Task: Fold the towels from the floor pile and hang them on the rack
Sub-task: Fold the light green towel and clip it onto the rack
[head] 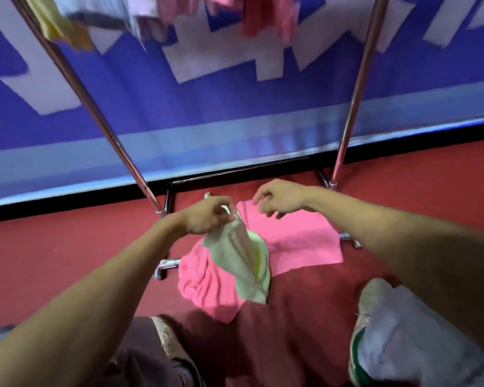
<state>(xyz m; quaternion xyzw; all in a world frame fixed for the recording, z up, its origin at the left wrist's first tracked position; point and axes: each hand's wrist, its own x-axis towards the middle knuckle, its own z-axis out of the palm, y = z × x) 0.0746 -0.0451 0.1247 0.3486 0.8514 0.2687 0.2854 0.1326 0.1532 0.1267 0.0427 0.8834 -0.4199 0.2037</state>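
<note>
Over red floor (53,247), left hand (207,216) pinches green towel (241,263); right hand (280,199) half-open, empty.

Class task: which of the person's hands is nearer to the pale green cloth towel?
Left. The left hand pinches the pale green cloth towel at its top corner; the right hand hovers open just beside it, not touching.

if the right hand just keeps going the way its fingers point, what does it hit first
Probably the light green towel, at the top corner pinched by the left hand. The right hand is open, fingers curled left toward it, though depth is uncertain.
</note>
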